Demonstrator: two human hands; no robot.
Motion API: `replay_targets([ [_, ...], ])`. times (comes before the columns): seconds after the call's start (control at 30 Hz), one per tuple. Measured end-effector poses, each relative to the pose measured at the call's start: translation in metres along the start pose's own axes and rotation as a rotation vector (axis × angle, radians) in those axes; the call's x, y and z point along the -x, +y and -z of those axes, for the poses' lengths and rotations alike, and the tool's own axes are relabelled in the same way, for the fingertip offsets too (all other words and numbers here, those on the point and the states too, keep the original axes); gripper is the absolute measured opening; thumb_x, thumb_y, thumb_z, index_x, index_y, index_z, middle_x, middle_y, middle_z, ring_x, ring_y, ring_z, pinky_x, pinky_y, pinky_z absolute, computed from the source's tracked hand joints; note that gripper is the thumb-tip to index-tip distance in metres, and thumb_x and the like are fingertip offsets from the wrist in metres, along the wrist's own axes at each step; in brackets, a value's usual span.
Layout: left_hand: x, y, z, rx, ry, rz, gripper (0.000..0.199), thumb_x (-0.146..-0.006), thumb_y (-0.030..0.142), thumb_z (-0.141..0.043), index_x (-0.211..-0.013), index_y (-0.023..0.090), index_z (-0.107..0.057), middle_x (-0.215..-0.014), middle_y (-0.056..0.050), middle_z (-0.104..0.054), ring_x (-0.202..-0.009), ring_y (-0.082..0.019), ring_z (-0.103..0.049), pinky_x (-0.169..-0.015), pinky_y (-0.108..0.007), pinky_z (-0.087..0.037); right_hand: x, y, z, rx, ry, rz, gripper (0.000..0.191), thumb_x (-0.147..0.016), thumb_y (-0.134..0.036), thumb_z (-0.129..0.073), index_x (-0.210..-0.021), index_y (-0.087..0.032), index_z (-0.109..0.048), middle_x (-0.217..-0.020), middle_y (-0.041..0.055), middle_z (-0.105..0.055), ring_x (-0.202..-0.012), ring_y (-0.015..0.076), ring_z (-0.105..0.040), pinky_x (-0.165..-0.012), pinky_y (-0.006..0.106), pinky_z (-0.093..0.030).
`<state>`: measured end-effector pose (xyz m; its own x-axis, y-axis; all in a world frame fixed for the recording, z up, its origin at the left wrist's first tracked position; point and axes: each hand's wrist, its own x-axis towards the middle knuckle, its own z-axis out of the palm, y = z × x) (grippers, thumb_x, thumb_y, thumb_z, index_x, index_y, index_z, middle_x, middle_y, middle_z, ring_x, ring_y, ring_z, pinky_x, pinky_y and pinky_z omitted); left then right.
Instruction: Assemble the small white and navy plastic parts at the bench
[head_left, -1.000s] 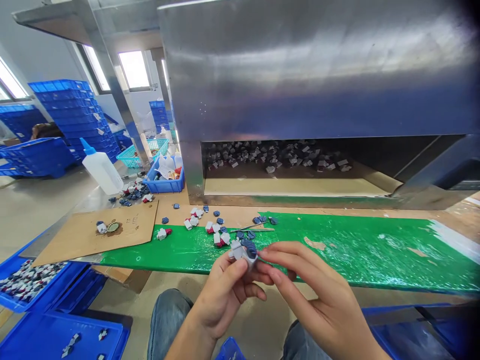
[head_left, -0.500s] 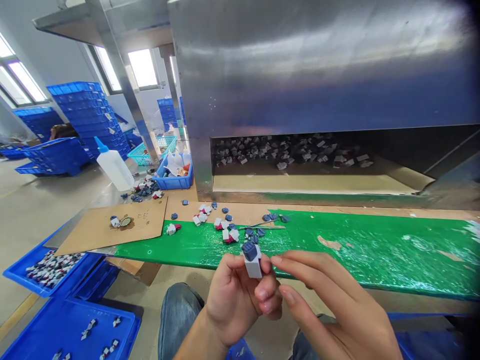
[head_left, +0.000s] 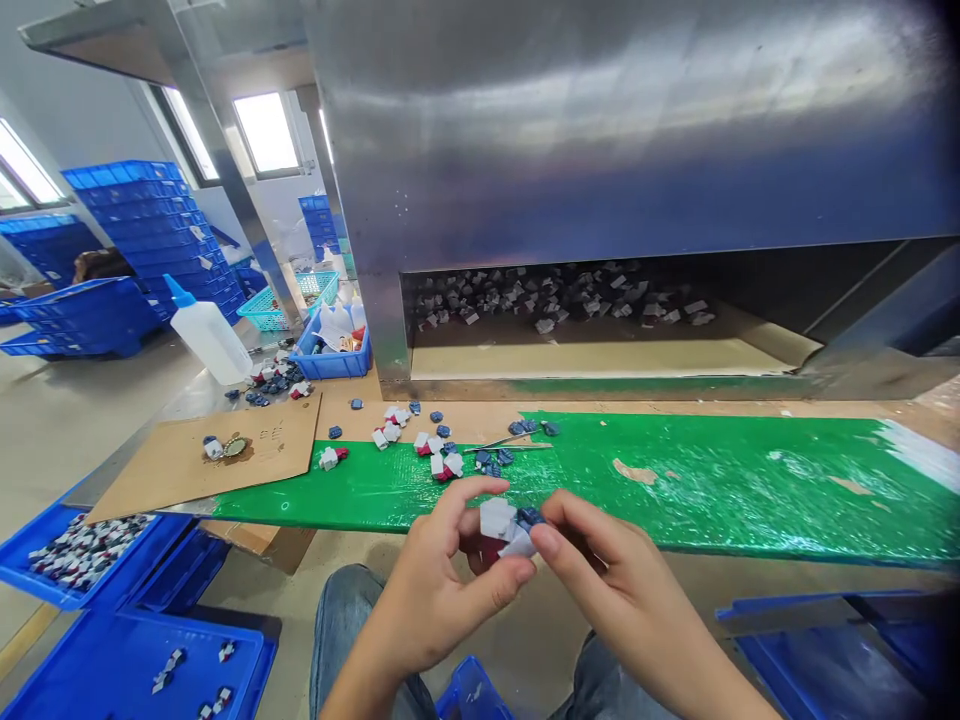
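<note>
Above the front edge of the green bench top, my left hand (head_left: 431,590) holds a small white and dark red plastic block piece (head_left: 497,520) between thumb and fingers. A dark blue part (head_left: 529,517) sits on the piece's right side. My right hand (head_left: 622,570) pinches that blue part with thumb and index finger. Just beyond my hands lie loose blue parts (head_left: 495,460), white and red pieces (head_left: 446,466) and a thin pair of tweezers (head_left: 517,444).
A steel hood (head_left: 600,130) with many pieces inside its opening stands behind the bench. To the left are a cardboard sheet (head_left: 165,450) with a small round dish (head_left: 236,447), a squeeze bottle (head_left: 214,340) and a blue basket (head_left: 337,365). Blue trays (head_left: 135,650) stand lower left.
The piece has been turned so its blue part faces right instead of up. My right hand has moved from beside it to grip the blue part. The view has shifted slightly right.
</note>
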<state>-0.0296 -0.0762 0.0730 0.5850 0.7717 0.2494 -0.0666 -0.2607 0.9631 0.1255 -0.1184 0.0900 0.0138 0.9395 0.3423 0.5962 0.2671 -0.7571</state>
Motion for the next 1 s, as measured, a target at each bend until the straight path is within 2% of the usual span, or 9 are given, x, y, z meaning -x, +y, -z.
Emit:
replay_targets([
  [0.1, 0.002, -0.003, -0.001, -0.077, -0.043, -0.048, 0.039, -0.081, 0.039, -0.057, -0.115, 0.026, -0.043, -0.077, 0.001, -0.056, -0.065, -0.011, -0.048, -0.059, -0.021, -0.042, -0.005, 0.002, -0.005, -0.191, -0.11, -0.099, 0.038, -0.087, -0.046, -0.039, -0.063, -0.019, -0.049, -0.058, -0.0014, -0.049, -0.056, 0.0118, -0.043, -0.05, 0.022, -0.034],
  [0.17, 0.001, -0.008, -0.002, -0.253, 0.04, -0.16, 0.049, -0.081, 0.049, -0.052, -0.121, 0.024, -0.04, -0.086, -0.003, -0.058, -0.069, -0.014, -0.052, -0.059, -0.023, -0.044, -0.006, 0.003, -0.009, -0.326, -0.132, -0.169, 0.037, -0.087, -0.045, -0.039, -0.064, -0.018, -0.051, -0.062, -0.0002, -0.051, -0.059, 0.0127, -0.044, -0.054, 0.023, -0.035],
  [0.27, -0.008, -0.017, -0.002, -0.707, 0.28, -0.563, 0.061, -0.077, 0.058, -0.05, -0.121, 0.015, -0.04, -0.095, -0.01, -0.057, -0.08, -0.02, -0.055, -0.065, -0.031, -0.047, -0.007, 0.005, -0.017, -0.413, -0.083, -0.263, 0.037, -0.083, -0.045, -0.041, -0.06, -0.017, -0.047, -0.058, -0.0013, -0.043, -0.055, 0.0119, -0.038, -0.052, 0.023, -0.033],
  [0.4, -0.026, -0.027, 0.004, -1.084, 0.346, -1.09, 0.033, -0.085, 0.044, -0.043, -0.078, 0.014, -0.054, -0.072, -0.005, -0.059, -0.065, -0.017, -0.056, -0.054, -0.028, -0.041, -0.007, 0.01, -0.027, -0.405, -0.138, -0.292, 0.037, -0.079, -0.045, -0.04, -0.055, -0.017, -0.04, -0.056, -0.0019, -0.036, -0.054, 0.0113, -0.033, -0.051, 0.023, -0.029],
  [0.5, -0.035, -0.031, 0.005, -1.101, 0.333, -1.122, 0.04, -0.09, 0.032, -0.025, -0.063, 0.016, -0.05, -0.058, -0.002, -0.055, -0.049, -0.014, -0.047, -0.044, -0.028, -0.029, -0.009, 0.012, -0.034, -0.343, -0.073, -0.265, 0.039, -0.079, -0.045, -0.037, -0.051, -0.019, -0.03, -0.053, -0.0027, -0.028, -0.051, 0.0102, -0.027, -0.048, 0.023, -0.025],
  [0.63, -0.032, -0.033, -0.004, -0.964, 0.41, -0.883, 0.035, -0.088, 0.022, -0.025, -0.058, 0.019, -0.045, -0.051, -0.001, -0.047, -0.047, -0.014, -0.04, -0.045, -0.03, -0.025, -0.011, 0.012, -0.038, -0.192, 0.116, -0.153, 0.038, -0.083, -0.039, -0.037, -0.052, -0.019, -0.032, -0.051, -0.0031, -0.029, -0.049, 0.0099, -0.028, -0.045, 0.024, -0.023],
  [0.8, -0.018, -0.028, -0.027, -0.329, 0.396, -0.155, 0.039, -0.089, 0.033, -0.026, -0.054, 0.019, -0.036, -0.052, 0.001, -0.038, -0.05, -0.012, -0.038, -0.049, -0.025, -0.029, -0.008, 0.011, -0.039, 0.034, 0.276, 0.174, 0.035, -0.087, -0.023, -0.038, -0.053, -0.018, -0.037, -0.048, -0.0043, -0.033, -0.043, 0.0083, -0.032, -0.044, 0.023, -0.024],
  [0.9, -0.013, -0.024, -0.035, 0.152, 0.342, 0.255, 0.042, -0.08, 0.052, -0.033, -0.054, 0.019, -0.037, -0.046, 0.004, -0.034, -0.042, -0.01, -0.033, -0.04, -0.022, -0.027, -0.008, 0.016, -0.039, 0.133, 0.284, 0.343, 0.033, -0.086, -0.014, -0.036, -0.054, -0.018, -0.037, -0.048, -0.0041, -0.033, -0.043, 0.0087, -0.033, -0.045, 0.024, -0.025],
  [1.0, -0.005, -0.025, -0.036, 0.5, 0.236, 0.56, 0.04, -0.071, 0.054, -0.041, -0.053, 0.018, -0.04, -0.039, 0.004, -0.037, -0.032, -0.007, -0.029, -0.033, -0.018, -0.02, -0.008, 0.023, -0.037, 0.282, 0.248, 0.554, 0.034, -0.084, -0.011, -0.035, -0.051, -0.019, -0.036, -0.046, -0.0027, -0.034, -0.045, 0.0109, -0.032, -0.046, 0.026, -0.025],
])
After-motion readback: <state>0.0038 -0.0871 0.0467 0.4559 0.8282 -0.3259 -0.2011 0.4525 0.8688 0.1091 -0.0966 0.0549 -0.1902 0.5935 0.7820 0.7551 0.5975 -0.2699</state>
